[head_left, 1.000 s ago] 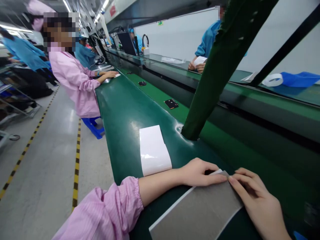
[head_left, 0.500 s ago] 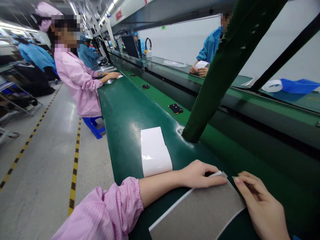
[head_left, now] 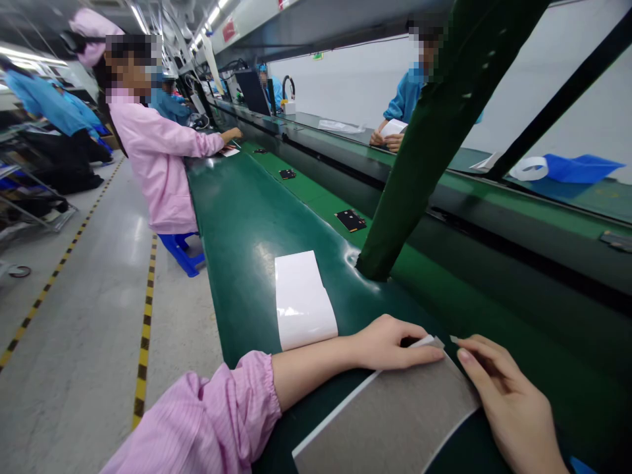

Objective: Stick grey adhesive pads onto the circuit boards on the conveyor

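A grey sheet with a white border point(head_left: 395, 408) lies curved at the front of the green bench point(head_left: 241, 217). My left hand point(head_left: 390, 342) is closed on its far corner, thumb over the grey face. To the right, my right hand point(head_left: 508, 395) pinches a small pale piece point(head_left: 455, 340), possibly film or tape, between thumb and fingertips. That piece is apart from the sheet's corner, where a small flap sticks up. A glossy white sheet point(head_left: 303, 299) rests flat on the bench beyond my left forearm.
A green-wrapped post point(head_left: 419, 164) rises beyond my hands. Black circuit boards point(head_left: 350, 220) lie on the green strip behind the bench. A co-worker in pink point(head_left: 153, 158) works at the left edge; another in blue point(head_left: 407, 92) is across the line. A white roll point(head_left: 528, 169) lies at right.
My right hand has shifted slightly left and up with the small pale piece. My left hand keeps its hold on the sheet. The pink-sleeved co-worker's arm has reached further forward.
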Action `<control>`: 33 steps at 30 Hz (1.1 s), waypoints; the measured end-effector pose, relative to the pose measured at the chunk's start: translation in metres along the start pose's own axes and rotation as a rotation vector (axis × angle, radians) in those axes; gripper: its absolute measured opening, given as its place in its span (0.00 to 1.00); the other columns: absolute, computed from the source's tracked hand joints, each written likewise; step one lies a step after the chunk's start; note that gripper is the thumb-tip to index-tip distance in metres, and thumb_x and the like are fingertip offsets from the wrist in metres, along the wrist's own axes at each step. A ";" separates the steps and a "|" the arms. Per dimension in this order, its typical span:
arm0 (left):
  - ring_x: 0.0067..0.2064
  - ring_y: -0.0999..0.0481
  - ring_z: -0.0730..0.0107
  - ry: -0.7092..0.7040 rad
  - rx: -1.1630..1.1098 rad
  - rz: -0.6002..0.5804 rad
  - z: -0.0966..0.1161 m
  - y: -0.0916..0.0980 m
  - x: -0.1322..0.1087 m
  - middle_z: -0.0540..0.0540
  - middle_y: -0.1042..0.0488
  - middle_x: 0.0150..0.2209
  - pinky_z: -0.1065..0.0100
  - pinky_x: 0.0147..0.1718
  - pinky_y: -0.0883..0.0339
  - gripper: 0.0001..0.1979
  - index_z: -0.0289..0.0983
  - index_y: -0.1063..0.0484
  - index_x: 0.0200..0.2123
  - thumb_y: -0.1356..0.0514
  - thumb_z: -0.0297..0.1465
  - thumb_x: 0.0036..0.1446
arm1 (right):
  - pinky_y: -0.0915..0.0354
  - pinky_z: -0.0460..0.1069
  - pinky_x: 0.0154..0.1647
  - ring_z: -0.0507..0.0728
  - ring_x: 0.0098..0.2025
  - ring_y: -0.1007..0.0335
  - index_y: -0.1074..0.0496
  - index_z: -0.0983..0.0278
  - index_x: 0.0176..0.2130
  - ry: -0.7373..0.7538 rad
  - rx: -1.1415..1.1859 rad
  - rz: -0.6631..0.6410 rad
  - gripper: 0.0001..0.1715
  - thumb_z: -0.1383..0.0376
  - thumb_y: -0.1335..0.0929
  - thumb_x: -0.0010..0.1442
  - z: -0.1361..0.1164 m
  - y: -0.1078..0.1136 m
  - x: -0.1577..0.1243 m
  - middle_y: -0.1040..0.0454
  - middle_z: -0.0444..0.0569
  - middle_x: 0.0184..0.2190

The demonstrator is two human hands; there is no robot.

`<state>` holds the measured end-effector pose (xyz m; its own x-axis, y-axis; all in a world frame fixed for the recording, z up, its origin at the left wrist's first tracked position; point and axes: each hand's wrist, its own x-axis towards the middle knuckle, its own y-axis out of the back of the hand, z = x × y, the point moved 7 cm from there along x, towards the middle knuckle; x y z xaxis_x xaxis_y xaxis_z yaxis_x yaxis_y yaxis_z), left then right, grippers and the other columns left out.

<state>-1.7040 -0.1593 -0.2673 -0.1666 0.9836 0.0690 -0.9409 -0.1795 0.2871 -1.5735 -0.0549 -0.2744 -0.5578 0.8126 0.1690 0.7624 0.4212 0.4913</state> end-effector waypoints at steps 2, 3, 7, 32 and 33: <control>0.27 0.38 0.76 -0.003 -0.005 0.002 0.001 0.001 0.000 0.55 0.40 0.22 0.73 0.27 0.47 0.14 0.35 0.32 0.26 0.42 0.38 0.59 | 0.29 0.53 0.36 0.63 0.43 0.28 0.24 0.60 0.32 -0.013 -0.001 -0.002 0.27 0.40 0.30 0.45 0.003 0.000 0.000 0.26 0.52 0.41; 0.27 0.38 0.76 -0.003 -0.005 0.003 0.001 0.001 0.000 0.55 0.40 0.21 0.73 0.27 0.47 0.14 0.35 0.32 0.25 0.42 0.38 0.59 | 0.28 0.53 0.35 0.63 0.42 0.27 0.24 0.60 0.33 -0.029 0.008 -0.002 0.28 0.41 0.30 0.45 0.006 -0.001 0.000 0.25 0.52 0.41; 0.27 0.39 0.76 0.007 -0.007 0.013 -0.003 0.002 0.000 0.55 0.41 0.21 0.72 0.27 0.47 0.16 0.35 0.33 0.24 0.42 0.40 0.59 | 0.26 0.51 0.36 0.61 0.39 0.25 0.27 0.60 0.45 -0.086 0.125 -0.023 0.33 0.43 0.29 0.46 0.013 -0.005 0.001 0.24 0.52 0.42; 0.29 0.35 0.71 0.049 -0.311 0.329 0.002 -0.005 -0.020 0.50 0.31 0.26 0.71 0.29 0.43 0.23 0.32 0.27 0.32 0.41 0.50 0.53 | 0.36 0.51 0.31 0.55 0.29 0.34 0.26 0.64 0.33 -0.111 0.490 -0.048 0.30 0.40 0.31 0.47 0.003 -0.006 0.012 0.28 0.50 0.28; 0.28 0.35 0.72 0.063 -0.338 0.327 0.001 -0.006 -0.020 0.50 0.32 0.26 0.71 0.29 0.44 0.23 0.32 0.27 0.31 0.40 0.49 0.53 | 0.37 0.51 0.31 0.55 0.28 0.35 0.26 0.64 0.32 -0.124 0.470 -0.039 0.30 0.41 0.29 0.45 0.005 -0.004 0.017 0.27 0.49 0.29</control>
<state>-1.6952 -0.1776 -0.2697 -0.4778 0.8774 0.0429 -0.8776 -0.4746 -0.0677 -1.5844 -0.0411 -0.2776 -0.5677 0.8222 0.0412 0.8230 0.5657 0.0516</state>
